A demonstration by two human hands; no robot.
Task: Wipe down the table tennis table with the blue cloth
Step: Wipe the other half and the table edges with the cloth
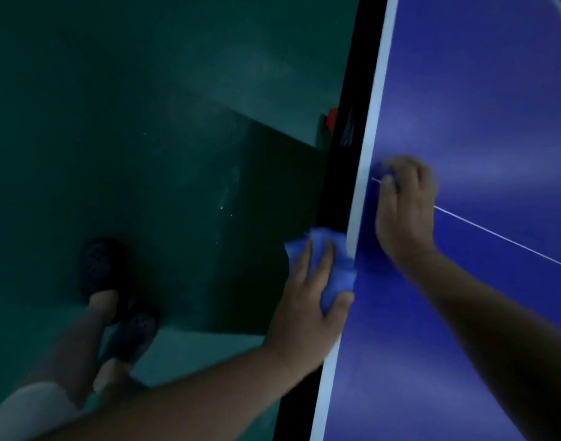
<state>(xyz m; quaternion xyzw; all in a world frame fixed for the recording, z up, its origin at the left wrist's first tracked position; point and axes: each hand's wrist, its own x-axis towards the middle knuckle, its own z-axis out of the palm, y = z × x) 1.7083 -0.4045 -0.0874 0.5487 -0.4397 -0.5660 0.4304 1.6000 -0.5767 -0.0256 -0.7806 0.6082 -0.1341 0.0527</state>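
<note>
My left grip (304, 300) clasps the blue cloth (338, 275) over the tabletop (479, 90) edge, thumb on top. My right grip (406, 211) rests curled on the surface just beside; whether it holds anything, I cannot tell. I judge 1 edge is underway and the broad surface is left.

Gripping the blue cloth (333, 265) with the left hand (306, 305), with fingers laid over it and thumb hooked beneath, and pressing it against the white edge band (373, 138) of the table tennis table (479, 106). Resting the right hand (403, 206), with fingers curled, on the blue tabletop just inside that band, covering part of the thin white centre line (501, 238). Standing in dark perforated shoes (104, 265) on the green floor (145, 122), beside the table's black side.
</note>
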